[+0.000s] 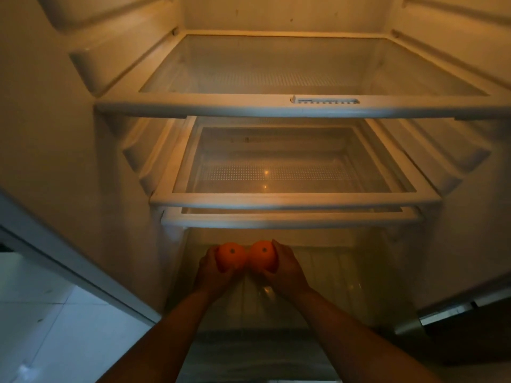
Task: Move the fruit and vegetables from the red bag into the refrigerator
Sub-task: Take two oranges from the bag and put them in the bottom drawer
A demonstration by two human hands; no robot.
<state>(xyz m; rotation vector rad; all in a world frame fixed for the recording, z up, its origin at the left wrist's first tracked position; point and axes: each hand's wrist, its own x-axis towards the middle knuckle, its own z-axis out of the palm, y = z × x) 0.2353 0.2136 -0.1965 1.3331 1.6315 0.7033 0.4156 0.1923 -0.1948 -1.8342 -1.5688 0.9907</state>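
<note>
I look into the open refrigerator (55, 161). My left hand (211, 275) grips one orange (231, 255) and my right hand (286, 268) grips a second orange (262, 254). The two fruits touch side by side, held in the lowest compartment, under the bottom glass shelf (290, 221). Both forearms reach in from the lower edge of the view. The red bag is out of sight.
Three glass shelves are stacked above the hands: a top shelf (276, 107), a middle shelf (293, 201) and the bottom one. A light tiled floor (49, 322) shows at lower left beside the fridge wall edge. A metal hinge part (442, 313) sits at lower right.
</note>
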